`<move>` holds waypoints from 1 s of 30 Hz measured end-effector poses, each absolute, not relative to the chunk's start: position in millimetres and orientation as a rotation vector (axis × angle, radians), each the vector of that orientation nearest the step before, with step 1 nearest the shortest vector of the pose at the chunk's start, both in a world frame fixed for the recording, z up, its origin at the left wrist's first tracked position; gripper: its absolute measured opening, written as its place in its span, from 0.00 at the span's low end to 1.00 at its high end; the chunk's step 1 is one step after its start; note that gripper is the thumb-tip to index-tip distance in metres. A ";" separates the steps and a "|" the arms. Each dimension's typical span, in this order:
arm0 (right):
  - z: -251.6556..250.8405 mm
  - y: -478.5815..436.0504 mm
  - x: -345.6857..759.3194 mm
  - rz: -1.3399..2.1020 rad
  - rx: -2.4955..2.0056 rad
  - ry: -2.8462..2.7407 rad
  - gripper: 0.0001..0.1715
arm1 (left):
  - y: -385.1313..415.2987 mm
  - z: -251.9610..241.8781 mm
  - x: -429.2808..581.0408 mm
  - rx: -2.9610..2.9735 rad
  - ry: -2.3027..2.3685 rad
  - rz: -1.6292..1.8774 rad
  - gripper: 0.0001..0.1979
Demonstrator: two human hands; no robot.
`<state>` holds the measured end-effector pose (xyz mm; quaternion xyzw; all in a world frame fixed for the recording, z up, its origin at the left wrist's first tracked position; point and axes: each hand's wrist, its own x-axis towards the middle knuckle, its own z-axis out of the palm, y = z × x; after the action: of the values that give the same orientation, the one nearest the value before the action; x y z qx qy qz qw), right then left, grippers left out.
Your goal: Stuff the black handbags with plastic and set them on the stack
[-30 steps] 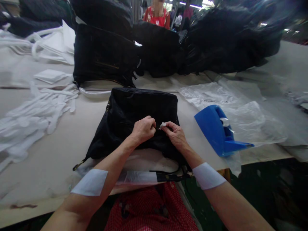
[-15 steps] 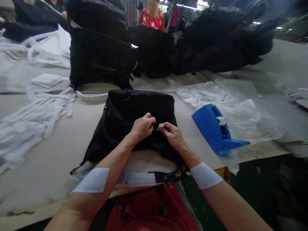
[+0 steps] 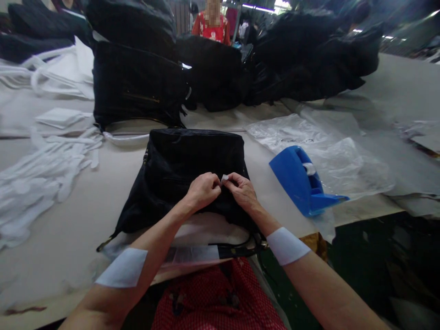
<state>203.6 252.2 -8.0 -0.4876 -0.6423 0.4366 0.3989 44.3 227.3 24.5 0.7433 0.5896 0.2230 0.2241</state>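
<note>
**Black handbag (image 3: 195, 151) on the table (image 3: 79, 206), beneath both hands**

Your right hand (image 3: 243, 191) pinches a white scrap (image 3: 224, 178) over the bag; your left hand (image 3: 203, 190) curls just beside it, its grasp hidden. The bag looks pliable, fairly light and apt to sag; its squarer far edge should offer surer purchase. The thin scrap probably suits a fingertip pinch.

looks like a bag workshop or factory floor: black bag (image 3: 195, 151) on a long worktable (image 3: 79, 197), more black bags (image 3: 137, 85) heaped behind, loose white strips (image 3: 20, 188), clear plastic sheeting (image 3: 347, 160), blue tape dispenser (image 3: 290, 174), another person in red (image 3: 218, 34) beyond the pile, strip lights (image 3: 257, 8) overhead.
</note>
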 end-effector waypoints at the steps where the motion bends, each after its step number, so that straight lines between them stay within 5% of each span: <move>1: -8.2 252.8 203.8 1.100 -1.242 -1.628 0.16 | 226.4 22.2 46.6 2.051 1.642 0.628 0.07; 8: -6.7 255.1 206.7 1.231 -1.277 -1.545 0.18 | 228.6 17.0 34.8 1.936 1.209 0.851 0.10; 12: -7.6 255.6 206.0 1.254 -1.277 -1.520 0.19 | 237.7 15.5 23.0 1.872 1.361 1.050 0.10; 19: -9.5 255.4 204.9 1.220 -1.241 -1.527 0.20 | 240.0 15.1 35.4 2.084 1.614 0.722 0.08; 30: -10.9 252.3 211.0 1.137 -1.308 -1.510 0.26 | 235.1 19.9 49.9 1.997 1.852 0.668 0.06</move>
<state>211.0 252.3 -10.9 -0.5194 -0.5993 0.4514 0.4091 49.9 235.1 19.9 0.7021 0.6509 0.2349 0.1678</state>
